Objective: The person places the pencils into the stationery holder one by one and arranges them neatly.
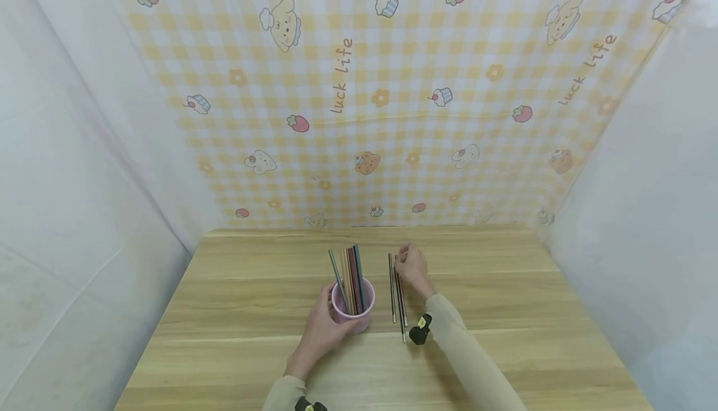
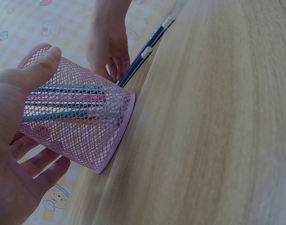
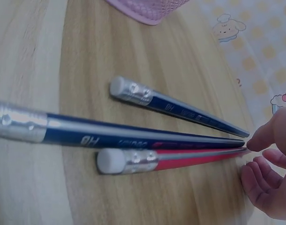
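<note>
My left hand [image 1: 325,330] grips a pink mesh pen cup [image 2: 82,145], its thumb and fingers around the side. Several colored pencils [image 1: 352,274] lean inside the cup, which stands upright on the table. To its right, two navy pencils [image 3: 189,110] marked HB and one red pencil [image 3: 180,161] lie on the wood, white eraser ends toward me. My right hand [image 1: 413,269] is low at their far ends, fingers bent, thumb at the tips of the red and middle navy pencils. Whether it pinches one cannot be made out.
The wood-grain table [image 1: 235,305] spreads out on both sides of the cup. A yellow checked cloth [image 1: 314,74] with cartoon prints hangs behind its far edge. White sheets [image 1: 84,211] hang at the left and right. A dark wrist camera [image 1: 420,329] sits on the right sleeve.
</note>
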Motion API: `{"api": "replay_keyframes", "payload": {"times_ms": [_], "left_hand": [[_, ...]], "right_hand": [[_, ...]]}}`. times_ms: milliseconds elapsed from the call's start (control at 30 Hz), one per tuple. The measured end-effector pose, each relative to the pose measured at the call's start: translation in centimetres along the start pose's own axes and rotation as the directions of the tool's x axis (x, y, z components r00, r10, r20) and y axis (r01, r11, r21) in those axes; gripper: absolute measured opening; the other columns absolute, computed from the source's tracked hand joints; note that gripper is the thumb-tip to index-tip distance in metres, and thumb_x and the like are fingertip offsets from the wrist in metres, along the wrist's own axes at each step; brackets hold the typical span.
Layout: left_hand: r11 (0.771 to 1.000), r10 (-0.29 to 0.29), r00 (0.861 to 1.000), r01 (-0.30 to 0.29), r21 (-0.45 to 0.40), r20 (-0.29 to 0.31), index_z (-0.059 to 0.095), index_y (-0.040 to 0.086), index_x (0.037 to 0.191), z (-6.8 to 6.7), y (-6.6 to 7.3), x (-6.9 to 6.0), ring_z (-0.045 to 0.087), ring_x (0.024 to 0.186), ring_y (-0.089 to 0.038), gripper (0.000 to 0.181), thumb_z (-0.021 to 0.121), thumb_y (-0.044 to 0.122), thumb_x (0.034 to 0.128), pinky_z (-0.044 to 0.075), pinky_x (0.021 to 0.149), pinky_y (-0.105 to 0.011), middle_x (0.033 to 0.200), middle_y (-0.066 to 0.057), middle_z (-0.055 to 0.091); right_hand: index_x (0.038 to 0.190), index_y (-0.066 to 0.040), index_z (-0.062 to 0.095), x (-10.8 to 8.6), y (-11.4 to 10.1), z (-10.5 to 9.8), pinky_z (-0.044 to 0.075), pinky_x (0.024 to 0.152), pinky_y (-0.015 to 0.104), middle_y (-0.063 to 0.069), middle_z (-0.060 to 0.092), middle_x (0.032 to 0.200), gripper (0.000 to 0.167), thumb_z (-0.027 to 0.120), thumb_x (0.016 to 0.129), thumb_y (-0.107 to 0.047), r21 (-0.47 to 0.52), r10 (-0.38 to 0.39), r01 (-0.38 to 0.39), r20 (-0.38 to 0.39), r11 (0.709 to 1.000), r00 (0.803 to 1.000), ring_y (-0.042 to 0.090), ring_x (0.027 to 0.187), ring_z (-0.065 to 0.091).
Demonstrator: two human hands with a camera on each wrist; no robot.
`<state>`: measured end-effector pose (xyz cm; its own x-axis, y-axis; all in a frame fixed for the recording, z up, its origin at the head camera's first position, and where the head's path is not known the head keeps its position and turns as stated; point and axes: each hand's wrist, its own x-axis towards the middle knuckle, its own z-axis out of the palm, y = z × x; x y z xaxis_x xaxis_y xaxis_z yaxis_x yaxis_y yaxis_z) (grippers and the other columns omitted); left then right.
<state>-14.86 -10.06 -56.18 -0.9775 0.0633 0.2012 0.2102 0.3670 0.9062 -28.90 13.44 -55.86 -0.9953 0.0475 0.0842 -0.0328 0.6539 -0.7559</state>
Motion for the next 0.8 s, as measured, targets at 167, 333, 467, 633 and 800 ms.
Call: {"api": "replay_keyframes", "payload": {"times_ms": [167, 333, 467, 633, 800], "left_hand": [[1.0, -0.009, 1.0, 0.009, 0.005, -0.002, 0.043, 0.016, 0.146, 0.0, -0.1, 0.0, 0.056, 0.13, -0.036, 0.095, 0.095, 0.027, 0.0665, 0.045, 0.112, -0.059, 0.141, -0.015, 0.058], [1.0, -0.02, 1.0, 0.02, 0.015, 0.004, 0.043, 0.016, 0.146, 0.1, -0.2, 0.0, 0.056, 0.131, -0.036, 0.096, 0.095, 0.026, 0.0667, 0.045, 0.113, -0.059, 0.142, -0.015, 0.057], [0.999, -0.029, 1.0, 0.029, 0.018, 0.008, 0.042, 0.016, 0.147, 0.1, -0.2, 0.0, 0.055, 0.132, -0.037, 0.096, 0.095, 0.025, 0.0672, 0.044, 0.113, -0.059, 0.143, -0.015, 0.057], [0.999, -0.031, 1.0, 0.031, 0.011, 0.005, 0.043, 0.017, 0.147, 0.1, -0.2, 0.0, 0.055, 0.132, -0.037, 0.096, 0.095, 0.027, 0.0667, 0.044, 0.113, -0.06, 0.143, -0.015, 0.057], [1.0, -0.021, 1.0, 0.021, -0.01, 0.008, 0.043, 0.017, 0.146, 0.1, -0.3, 0.0, 0.056, 0.131, -0.036, 0.095, 0.094, 0.027, 0.0674, 0.046, 0.112, -0.058, 0.142, -0.014, 0.057]], "right_hand": [[0.112, 0.005, 0.06, 0.0, 0.1, 0.0, 0.056, 0.075, 0.04, 0.012, 0.066, 0.089, 0.03, 0.063, 0.082, 0.0, -0.051, 0.007, -0.006, 0.006, 0.999, 1.0, 0.025, 0.083, 0.062], [0.11, 0.004, 0.058, -0.1, -0.2, -0.3, 0.055, 0.074, 0.04, 0.014, 0.063, 0.096, 0.029, 0.065, 0.082, 0.0, -0.091, 0.046, -0.041, 0.05, 0.995, 0.998, 0.027, 0.085, 0.059], [0.106, 0.003, 0.057, -0.3, -0.6, -0.7, 0.053, 0.064, 0.033, 0.014, 0.062, 0.095, 0.026, 0.066, 0.082, 0.0, -0.128, 0.079, -0.067, 0.092, 0.99, 0.993, 0.026, 0.08, 0.058], [0.084, -0.004, 0.051, -0.3, -0.9, -0.8, 0.038, 0.051, 0.025, 0.004, 0.049, 0.072, 0.014, 0.062, 0.08, 0.004, -0.201, 0.06, -0.038, 0.106, 0.979, 0.992, 0.018, 0.062, 0.046], [0.084, -0.003, 0.053, -0.3, -1.1, -0.8, 0.04, 0.052, 0.026, 0.005, 0.051, 0.073, 0.011, 0.062, 0.081, 0.003, -0.249, 0.028, 0.001, 0.115, 0.969, 0.993, 0.018, 0.062, 0.047]]}}
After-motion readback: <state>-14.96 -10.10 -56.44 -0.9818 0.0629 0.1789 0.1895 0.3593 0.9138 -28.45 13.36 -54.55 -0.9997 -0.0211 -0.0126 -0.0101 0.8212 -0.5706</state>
